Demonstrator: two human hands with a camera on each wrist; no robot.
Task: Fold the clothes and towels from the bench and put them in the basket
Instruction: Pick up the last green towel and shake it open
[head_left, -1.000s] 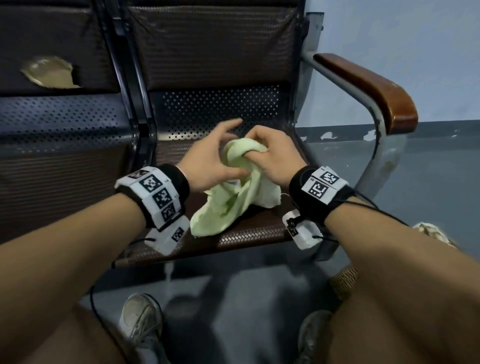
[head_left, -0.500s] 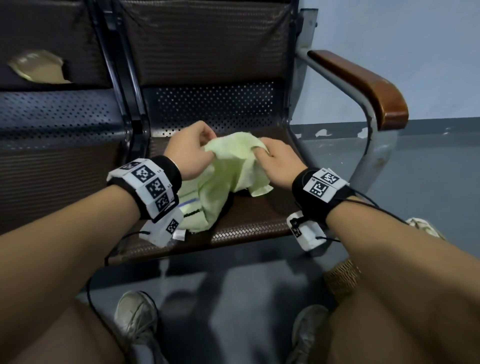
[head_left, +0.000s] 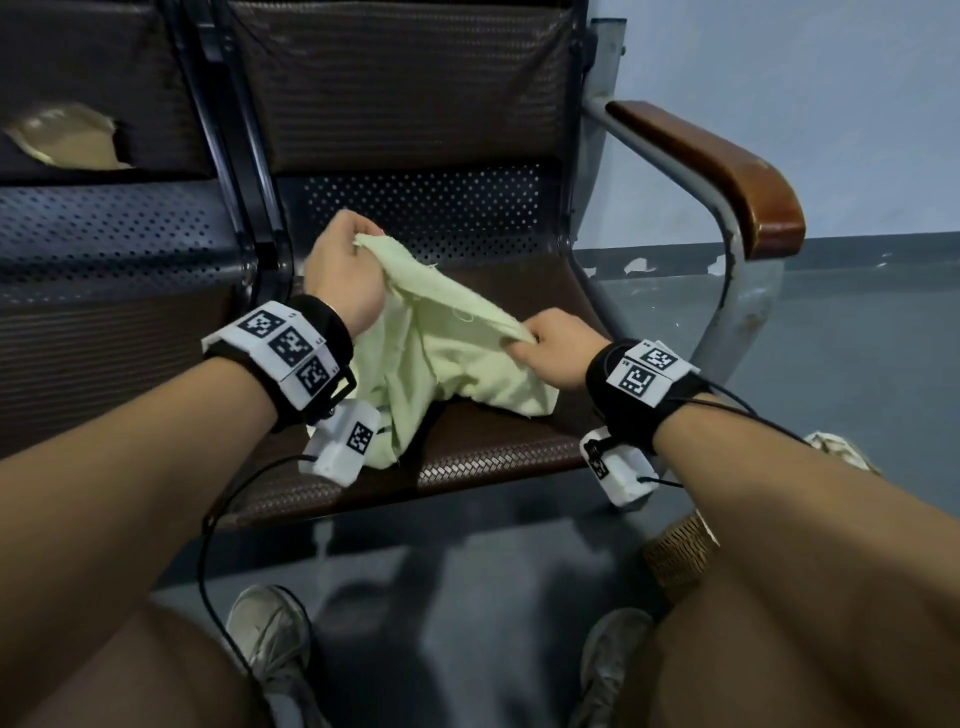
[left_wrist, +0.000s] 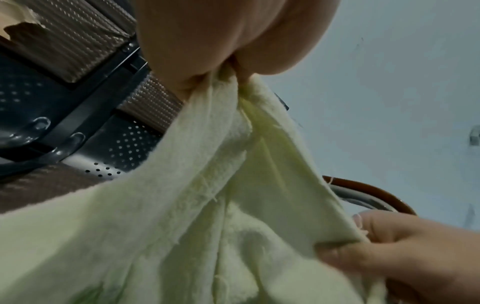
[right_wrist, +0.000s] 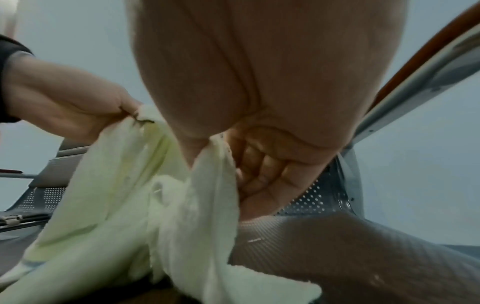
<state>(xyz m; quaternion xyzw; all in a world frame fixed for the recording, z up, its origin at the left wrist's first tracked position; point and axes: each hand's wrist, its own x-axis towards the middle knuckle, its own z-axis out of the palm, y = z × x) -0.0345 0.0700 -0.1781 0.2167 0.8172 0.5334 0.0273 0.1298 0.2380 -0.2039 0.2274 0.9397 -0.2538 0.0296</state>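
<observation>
A pale green towel (head_left: 441, 358) hangs between my two hands over the brown woven seat of the bench (head_left: 493, 447). My left hand (head_left: 343, 260) pinches one corner, raised near the perforated backrest. Lower and to the right, my right hand (head_left: 550, 348) pinches another corner. The top edge is stretched between them while the rest droops in folds onto the seat. In the left wrist view the towel (left_wrist: 207, 205) drops from my left hand (left_wrist: 228, 70). The right wrist view shows my right hand (right_wrist: 228, 148) curled on the towel (right_wrist: 168, 205). A woven basket (head_left: 680, 556) peeks out below my right forearm.
The bench's wooden armrest (head_left: 727, 171) on a grey metal frame stands to the right of the seat. A second seat (head_left: 104, 291) lies to the left, its backrest torn. A pale cloth (head_left: 841, 449) lies on the grey floor at right. My shoes (head_left: 270, 634) are below.
My hands have drawn apart: the left went up and back, the right came down to the right. The bunched towel has opened out, its top edge now stretched between them.
</observation>
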